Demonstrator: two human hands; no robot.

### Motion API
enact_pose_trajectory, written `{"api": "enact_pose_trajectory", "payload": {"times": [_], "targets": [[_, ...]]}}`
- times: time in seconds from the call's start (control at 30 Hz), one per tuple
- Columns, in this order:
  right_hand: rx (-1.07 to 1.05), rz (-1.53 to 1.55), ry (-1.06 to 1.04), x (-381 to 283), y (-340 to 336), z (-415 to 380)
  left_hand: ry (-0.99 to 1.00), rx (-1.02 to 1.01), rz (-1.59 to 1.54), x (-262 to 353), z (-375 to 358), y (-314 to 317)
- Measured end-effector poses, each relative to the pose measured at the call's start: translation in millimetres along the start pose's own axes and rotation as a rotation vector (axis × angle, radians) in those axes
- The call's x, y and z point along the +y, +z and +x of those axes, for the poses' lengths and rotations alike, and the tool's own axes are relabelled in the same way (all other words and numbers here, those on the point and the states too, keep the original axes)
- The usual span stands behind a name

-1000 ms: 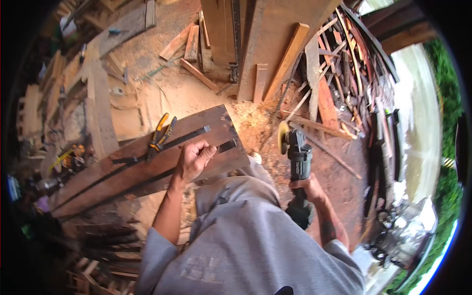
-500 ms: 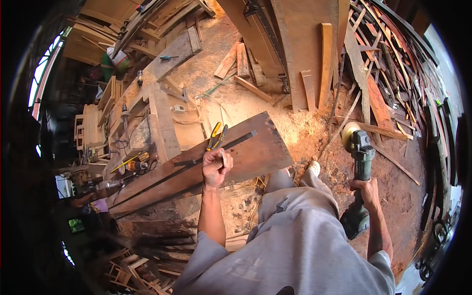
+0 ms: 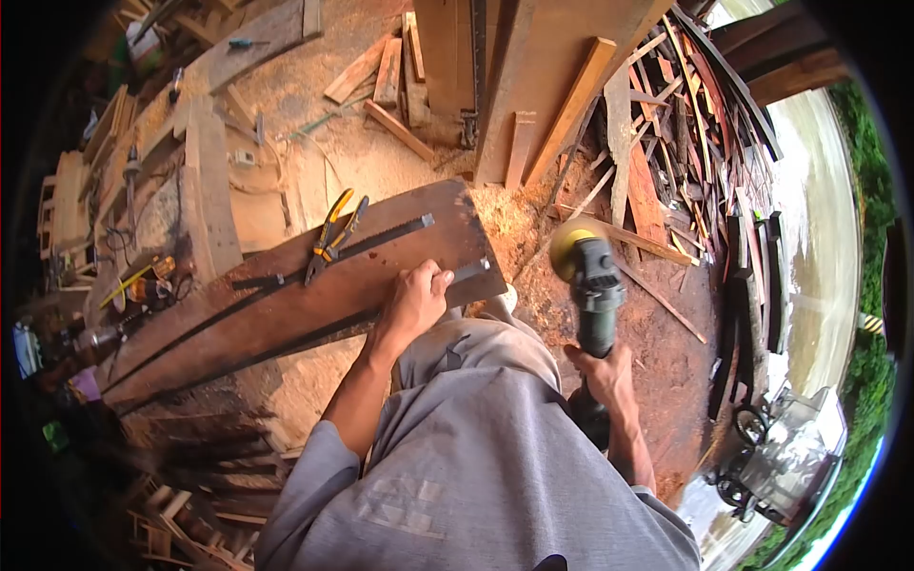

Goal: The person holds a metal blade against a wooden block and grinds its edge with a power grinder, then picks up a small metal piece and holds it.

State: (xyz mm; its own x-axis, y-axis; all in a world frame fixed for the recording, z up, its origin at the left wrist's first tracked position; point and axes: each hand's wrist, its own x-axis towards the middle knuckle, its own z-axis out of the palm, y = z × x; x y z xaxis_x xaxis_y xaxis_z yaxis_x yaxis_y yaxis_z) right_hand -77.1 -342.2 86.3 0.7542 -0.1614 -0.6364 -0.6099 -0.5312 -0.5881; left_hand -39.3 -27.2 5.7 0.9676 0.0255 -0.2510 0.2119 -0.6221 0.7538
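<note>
My left hand [image 3: 417, 297] is closed at the near edge of a dark brown board [image 3: 267, 300]. From its fingers a narrow grey strip [image 3: 471, 270] points right, over the board's right end. Yellow-and-black pliers [image 3: 335, 233] lie spread open on the board, across a long dark strip [image 3: 386, 240]. Off to the right, my right hand [image 3: 607, 371] is wrapped round the body of a green-grey angle grinder [image 3: 598, 305]. A round yellowish disc [image 3: 574, 246] sits at the grinder's far end.
Large upright panels [image 3: 533, 86] stand ahead, with short wood pieces [image 3: 387, 71] on the sawdust-covered floor. Scrap strips [image 3: 666, 133] are heaped at the right. Tools and planks [image 3: 205, 181] lie at the left. A vehicle [image 3: 785, 457] shows at the lower right.
My left hand has come down from above the board to its near edge, and the grey strip now shows. The view has shifted right; my right hand still holds the grinder.
</note>
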Motion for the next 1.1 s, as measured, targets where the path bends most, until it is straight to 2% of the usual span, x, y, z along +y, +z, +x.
{"api": "enact_pose_trajectory", "payload": {"times": [0.07,0.1,0.17,0.4,0.5,0.57,0.67,0.77,0.87,0.97,1.03,1.1], "targets": [[-0.087,-0.107,-0.023,-3,10,-9,-0.034,0.031,0.012,-7,6,2],[-0.138,-0.191,0.044,-13,12,-14,-0.041,0.028,-0.002,-11,9,2],[-0.108,-0.283,-0.008,-14,24,-21,0.019,-0.009,-0.030,-15,12,4],[-0.124,-0.380,0.097,-32,35,-28,-0.101,-0.067,-0.061,-12,19,2],[-0.096,-0.371,0.139,-29,40,-25,-0.093,-0.086,-0.088,-14,20,-2],[-0.019,-0.178,0.084,4,45,-20,-0.069,-0.126,-0.128,-13,20,-7],[0.012,-0.200,0.108,-3,53,-28,-0.083,-0.116,-0.121,-18,22,1],[0.001,-0.287,0.235,-55,60,-41,-0.142,-0.181,0.001,-7,26,0],[-0.011,-0.298,0.276,-52,63,-41,-0.166,-0.157,0.002,-7,27,7],[-0.027,-0.319,0.276,-45,60,-32,-0.192,-0.139,0.079,-5,27,11],[-0.020,-0.198,0.126,-15,64,-24,-0.226,-0.168,0.113,6,28,4],[-0.027,-0.202,0.112,-16,62,-20,-0.254,-0.213,0.151,7,27,1]]}}
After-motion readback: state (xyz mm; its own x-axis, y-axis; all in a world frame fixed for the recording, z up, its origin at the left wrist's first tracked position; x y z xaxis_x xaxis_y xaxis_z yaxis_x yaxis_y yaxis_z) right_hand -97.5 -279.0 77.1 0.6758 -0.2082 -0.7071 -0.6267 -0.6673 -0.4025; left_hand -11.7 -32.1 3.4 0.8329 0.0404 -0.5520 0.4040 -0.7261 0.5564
